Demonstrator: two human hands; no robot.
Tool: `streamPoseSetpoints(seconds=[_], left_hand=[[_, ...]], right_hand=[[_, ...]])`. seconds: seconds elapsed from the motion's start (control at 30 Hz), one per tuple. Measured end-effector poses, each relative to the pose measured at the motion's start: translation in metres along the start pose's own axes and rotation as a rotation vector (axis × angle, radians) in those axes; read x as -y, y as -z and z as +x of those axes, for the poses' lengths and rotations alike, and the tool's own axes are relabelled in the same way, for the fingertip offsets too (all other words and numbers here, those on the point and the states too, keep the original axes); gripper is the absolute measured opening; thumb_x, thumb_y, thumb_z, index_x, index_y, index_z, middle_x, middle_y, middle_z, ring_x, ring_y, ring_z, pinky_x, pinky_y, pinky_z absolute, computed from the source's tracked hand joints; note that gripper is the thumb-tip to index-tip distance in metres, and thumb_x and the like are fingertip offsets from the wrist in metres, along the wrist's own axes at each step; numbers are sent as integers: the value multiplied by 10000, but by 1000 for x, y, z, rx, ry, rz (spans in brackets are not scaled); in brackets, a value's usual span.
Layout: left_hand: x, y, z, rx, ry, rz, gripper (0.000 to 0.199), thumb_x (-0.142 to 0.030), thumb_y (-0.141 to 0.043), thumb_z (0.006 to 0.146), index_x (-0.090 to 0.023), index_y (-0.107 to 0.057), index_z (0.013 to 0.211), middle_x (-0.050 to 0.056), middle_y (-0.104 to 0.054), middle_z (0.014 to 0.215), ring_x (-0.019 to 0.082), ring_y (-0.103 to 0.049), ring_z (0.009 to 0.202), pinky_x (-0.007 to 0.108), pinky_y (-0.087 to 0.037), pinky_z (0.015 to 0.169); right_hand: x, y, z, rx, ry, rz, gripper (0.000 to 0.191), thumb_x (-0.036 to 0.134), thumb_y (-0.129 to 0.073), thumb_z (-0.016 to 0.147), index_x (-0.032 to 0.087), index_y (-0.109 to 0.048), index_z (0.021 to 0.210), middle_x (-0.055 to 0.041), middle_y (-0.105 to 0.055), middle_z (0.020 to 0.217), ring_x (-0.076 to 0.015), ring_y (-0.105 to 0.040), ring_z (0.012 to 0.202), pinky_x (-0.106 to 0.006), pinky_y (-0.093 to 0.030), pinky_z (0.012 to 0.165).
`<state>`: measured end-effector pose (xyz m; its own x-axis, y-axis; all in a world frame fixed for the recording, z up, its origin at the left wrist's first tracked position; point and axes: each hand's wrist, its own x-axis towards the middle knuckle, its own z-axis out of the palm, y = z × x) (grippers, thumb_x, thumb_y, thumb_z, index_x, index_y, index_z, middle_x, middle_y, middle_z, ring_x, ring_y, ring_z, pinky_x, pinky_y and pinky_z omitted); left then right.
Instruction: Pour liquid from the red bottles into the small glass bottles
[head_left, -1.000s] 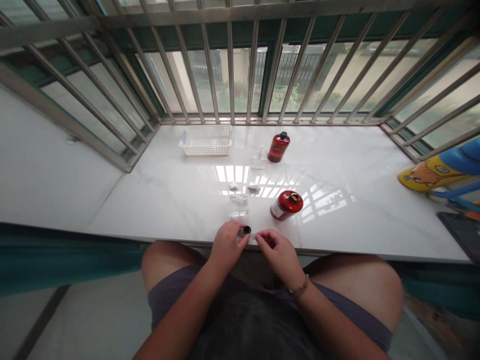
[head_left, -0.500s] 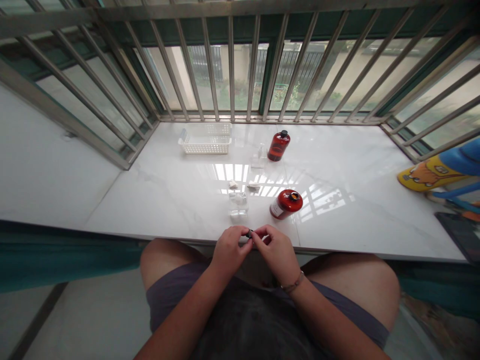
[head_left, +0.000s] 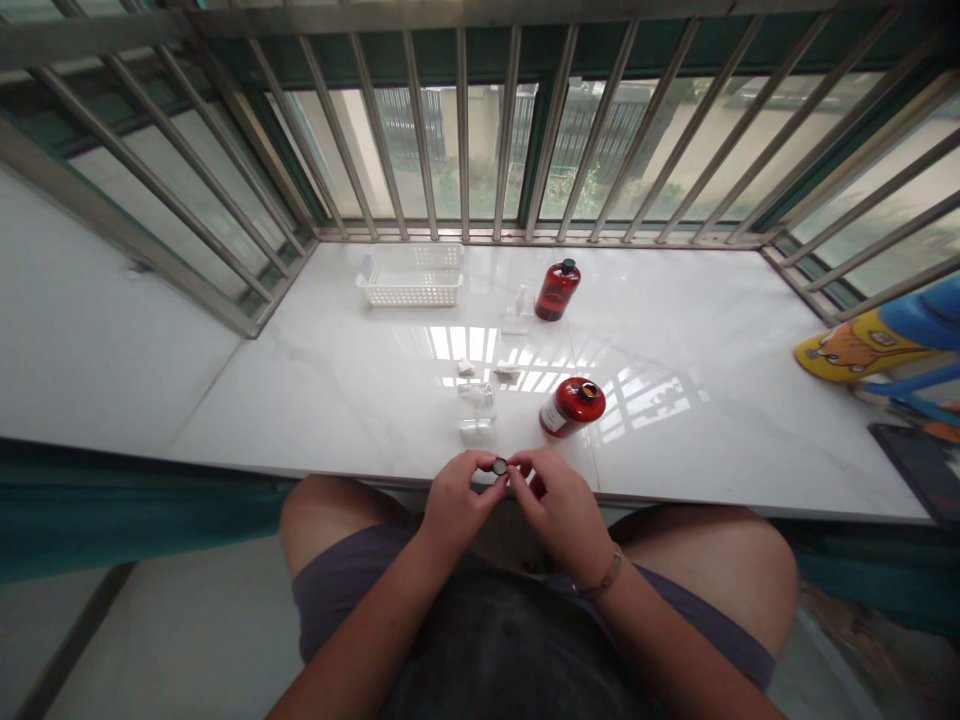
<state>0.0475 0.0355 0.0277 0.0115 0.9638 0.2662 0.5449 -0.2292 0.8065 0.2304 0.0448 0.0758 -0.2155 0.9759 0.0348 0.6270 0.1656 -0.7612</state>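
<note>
Black cap (head_left: 500, 466) has tipped, pale face showing! Left hand (head_left: 459, 492) pinches it; half-curled right hand (head_left: 559, 500) meets its rim, grip unclear; slack pinching could drop it.

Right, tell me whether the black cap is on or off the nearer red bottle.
Off: the left hand holds the black cap; the nearer red bottle shows an uncovered mouth.

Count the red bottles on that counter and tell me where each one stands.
2. The capped red bottle stands toward the back, right of the white basket; the uncapped red bottle stands nearer, just beyond the right hand. No others show.
</note>
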Motion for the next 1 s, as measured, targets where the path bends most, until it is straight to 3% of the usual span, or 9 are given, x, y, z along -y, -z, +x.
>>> streamPoseSetpoints(seconds=[0.07,0.17,0.63,0.77,0.87,1.0], left_hand=[[-1,1,-1,-16,-25,-2,177,-182,-787,913,-240,-706,1059,18,-793,1021,218,-771,968,355,-625,910],[0,0,-3,-42,-74,-1,208,-150,-773,899,-235,-708,1077,28,-798,1046,219,-774,980,362,-634,924],[-5,3,-4,-29,-108,12,292,-83,-751,844,-237,-710,1088,41,-806,1090,237,-778,1020,397,-646,937],[-14,8,-2,-1,-46,-7,222,-155,-783,884,-235,-718,1081,31,-801,1044,231,-773,982,381,-631,912],[-27,16,-1,-5,-20,-28,194,-200,-795,912,-242,-716,1083,21,-793,1030,222,-766,974,357,-616,901],[-44,23,1,-19,-116,-27,237,-181,-792,915,-247,-695,1121,26,-780,1063,218,-759,1006,344,-615,907]], right_hand=[[2,2,-6,10,142,-158,208,296,-538,1088,228,-731,1126,-52,-715,994,-199,-689,801,-317,-487,717],[5,1,-11,29,219,-313,246,256,-522,1100,221,-728,1230,-58,-711,992,-211,-699,809,-318,-472,694],[13,5,-16,125,202,-426,315,305,-481,1124,228,-737,1291,-84,-729,987,-216,-702,821,-305,-461,680],[13,13,-22,38,180,-213,335,359,-458,1128,217,-733,1259,-95,-741,1013,-227,-709,879,-326,-507,773],[7,19,-23,-51,-7,22,350,463,-514,1098,212,-733,1208,-90,-746,992,-218,-685,804,-349,-531,762],[-1,23,-17,106,-311,508,486,632,-654,989,217,-760,1220,-76,-777,1022,-219,-697,811,-329,-566,687]])
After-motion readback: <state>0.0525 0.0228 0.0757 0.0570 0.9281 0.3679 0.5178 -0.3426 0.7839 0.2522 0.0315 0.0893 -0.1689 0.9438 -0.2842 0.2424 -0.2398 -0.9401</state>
